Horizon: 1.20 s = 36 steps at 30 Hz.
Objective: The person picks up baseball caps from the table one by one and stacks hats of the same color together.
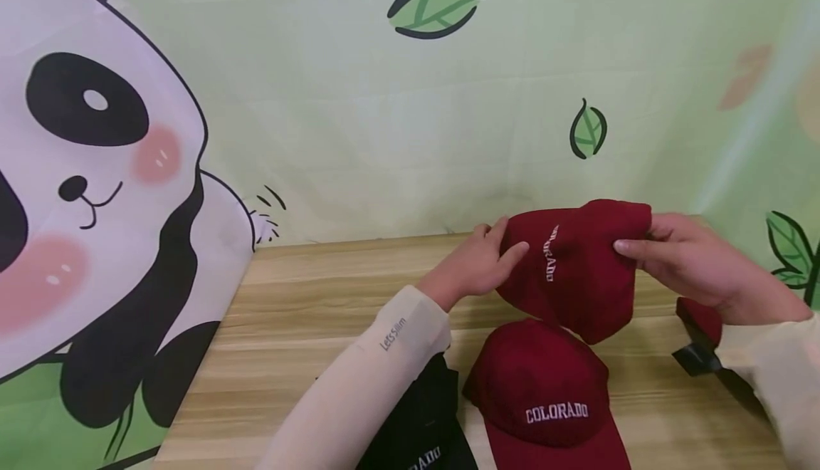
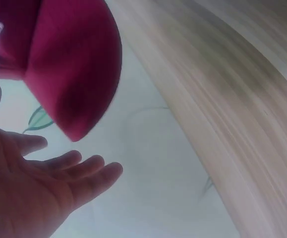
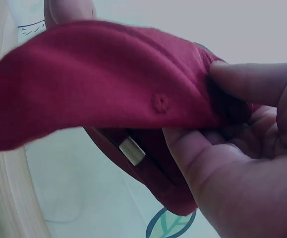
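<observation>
Above the table, my right hand (image 1: 698,256) pinches a dark red baseball cap (image 1: 589,270) between thumb and fingers. The cap is turned sideways, its white lettering running downward and its brim toward the left. My left hand (image 1: 470,260) is at the brim, thumb on the near side, some fingertips hidden behind it. In the left wrist view the left hand's fingers (image 2: 86,183) are spread, loosely straight, just below the brim (image 2: 79,94). A stitched eyelet (image 3: 160,102) and a silver strap buckle (image 3: 132,150) show in the right wrist view.
Nearer on the wooden table (image 1: 307,327) lies another red cap (image 1: 544,377) reading COLORADO. A black cap (image 1: 429,420) is partly behind the left sleeve. By the right sleeve is a red piece (image 1: 701,320) with a black part (image 1: 695,359). A panda-printed backdrop (image 1: 359,135) stands behind.
</observation>
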Each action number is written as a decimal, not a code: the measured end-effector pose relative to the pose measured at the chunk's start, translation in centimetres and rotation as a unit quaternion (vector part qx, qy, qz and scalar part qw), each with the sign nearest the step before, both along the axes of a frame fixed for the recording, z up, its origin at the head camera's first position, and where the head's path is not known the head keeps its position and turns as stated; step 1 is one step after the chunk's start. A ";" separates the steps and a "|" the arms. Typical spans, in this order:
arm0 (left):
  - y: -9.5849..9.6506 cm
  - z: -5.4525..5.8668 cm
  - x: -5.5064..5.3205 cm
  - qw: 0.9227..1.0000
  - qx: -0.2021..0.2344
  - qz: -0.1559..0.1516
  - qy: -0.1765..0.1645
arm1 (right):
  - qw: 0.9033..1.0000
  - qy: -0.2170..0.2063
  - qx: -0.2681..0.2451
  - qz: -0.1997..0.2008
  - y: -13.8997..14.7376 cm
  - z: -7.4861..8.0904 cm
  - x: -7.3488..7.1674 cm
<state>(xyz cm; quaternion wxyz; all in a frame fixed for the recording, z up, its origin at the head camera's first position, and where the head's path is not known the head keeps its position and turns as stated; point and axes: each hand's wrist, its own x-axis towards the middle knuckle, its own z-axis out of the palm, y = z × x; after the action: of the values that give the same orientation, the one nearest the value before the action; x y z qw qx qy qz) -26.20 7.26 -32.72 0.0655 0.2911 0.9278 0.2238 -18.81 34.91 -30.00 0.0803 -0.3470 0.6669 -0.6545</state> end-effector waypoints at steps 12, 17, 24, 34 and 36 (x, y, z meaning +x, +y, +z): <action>0.9 0.6 -0.2 0.998 -0.029 -0.002 0.053 | 0.996 0.017 0.045 0.069 -0.5 0.4 1.7; 1.1 1.0 0.1 0.995 -0.052 -0.035 0.084 | 0.993 0.026 0.031 0.107 -0.7 0.2 1.8; 1.1 1.4 0.7 0.990 -0.040 -0.095 0.095 | 0.989 0.030 0.017 0.145 -1.0 0.0 2.0; -0.7 2.6 1.1 0.994 0.011 -0.088 0.057 | 0.986 0.047 0.019 0.161 -0.5 0.4 2.2; -1.1 2.8 1.1 0.995 0.020 -0.084 0.054 | 0.985 0.048 0.025 0.161 -0.5 0.5 2.2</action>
<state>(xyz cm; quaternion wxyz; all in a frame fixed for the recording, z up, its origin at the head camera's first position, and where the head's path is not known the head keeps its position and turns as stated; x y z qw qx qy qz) -25.09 6.21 -29.87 0.0279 0.3809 0.8977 0.2196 -16.63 34.45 -29.52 0.1608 -0.4791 0.6213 -0.5988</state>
